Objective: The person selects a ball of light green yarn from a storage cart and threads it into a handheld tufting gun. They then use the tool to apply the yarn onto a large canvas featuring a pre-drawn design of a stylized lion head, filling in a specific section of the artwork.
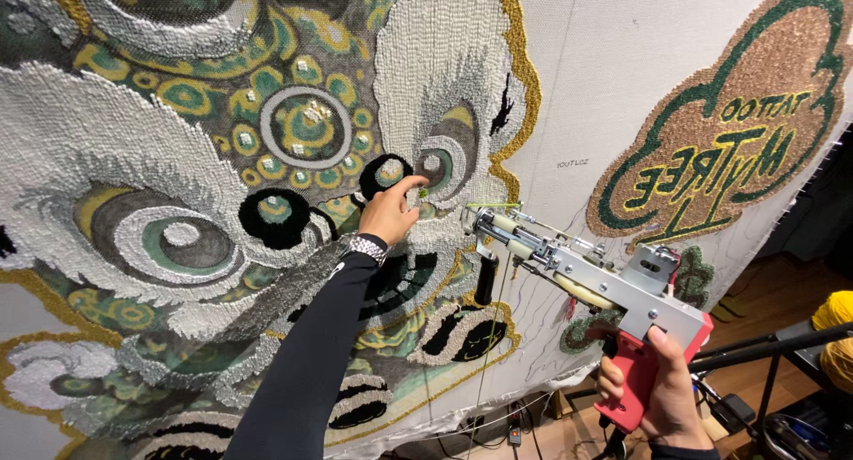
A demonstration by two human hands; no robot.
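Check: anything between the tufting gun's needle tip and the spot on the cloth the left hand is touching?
Nothing visible. The tufting gun, held in the right hand, has its tip just right of the left hand pressing the tufted cloth; only a bare gap between.

Upright backing cloth [613, 78], pale and stretched flat, carries all the tufted work. A large tufted design [222, 158] fills its left and centre: white pile, green and yellow rings, black patches, gold edging. At upper right sits a separate tufted emblem [737, 114], brown with a green border and mirrored lettering, well apart from the large design. Bare cloth lies between them. Below the emblem, small green tufts [693, 278]. The wooden floor [782, 300] shows at lower right, with cables [511, 424] lying on it under the cloth's lower edge.
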